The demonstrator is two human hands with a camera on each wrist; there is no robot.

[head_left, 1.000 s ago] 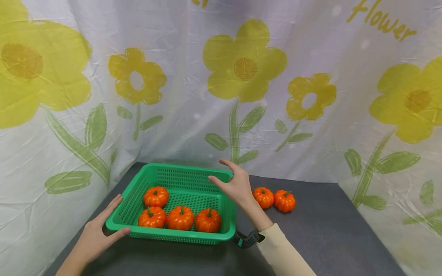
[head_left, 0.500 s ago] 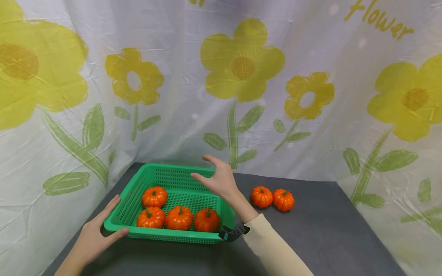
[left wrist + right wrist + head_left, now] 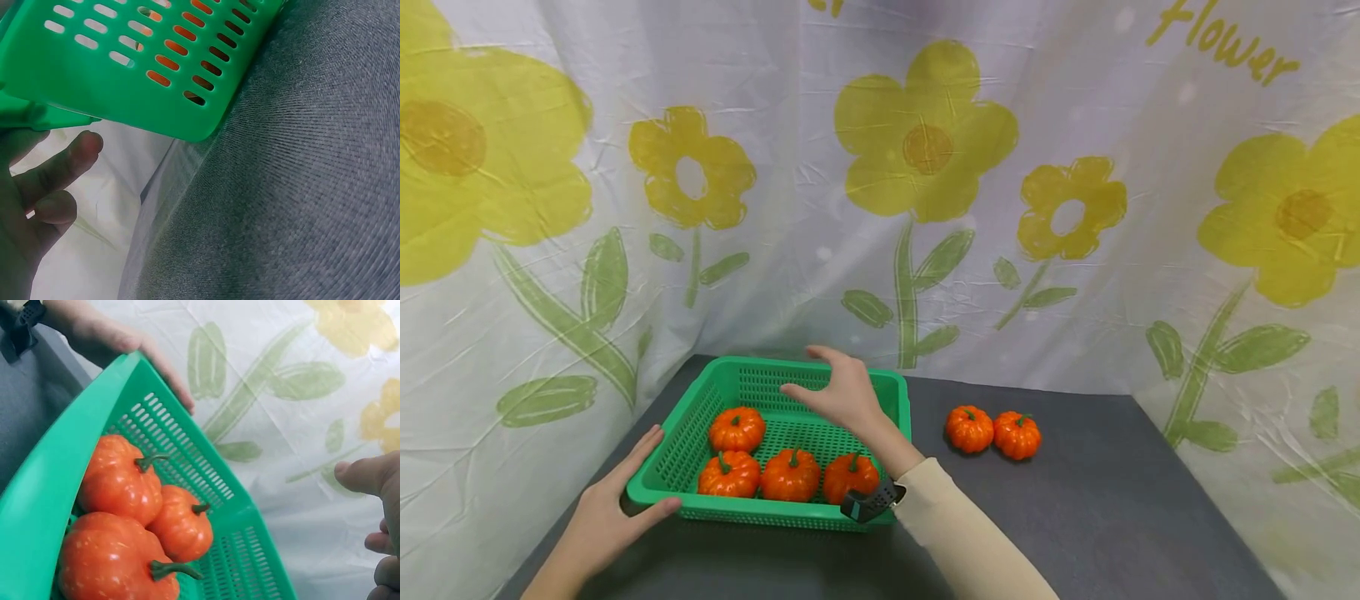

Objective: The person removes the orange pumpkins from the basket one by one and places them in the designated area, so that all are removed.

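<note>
A green perforated plastic basket [image 3: 737, 510] stands on the table at left of centre, with several small orange pumpkins [image 3: 791, 475] inside, mostly along its near side. My left hand [image 3: 606, 508] rests at its near left corner. The thumb lies by the front rim and the fingers stretch along the outer left wall; in the left wrist view, loosely bent fingers [image 3: 56, 169] show below the rim. My right hand [image 3: 842, 396] hovers over the basket's far right part, thumb and fingers spread apart, holding nothing. Its forearm passes over the basket's right side.
Two more orange pumpkins [image 3: 969, 429] sit side by side on the dark grey table [image 3: 1097, 500], right of the basket. A white curtain [image 3: 790, 250] printed with yellow flowers hangs behind and at both sides. A black wrist device [image 3: 872, 500] is strapped to the right wrist.
My right hand has moved left, from the basket's right rim to over its inside, staying spread. The left hand, basket and pumpkins have kept their places.
</note>
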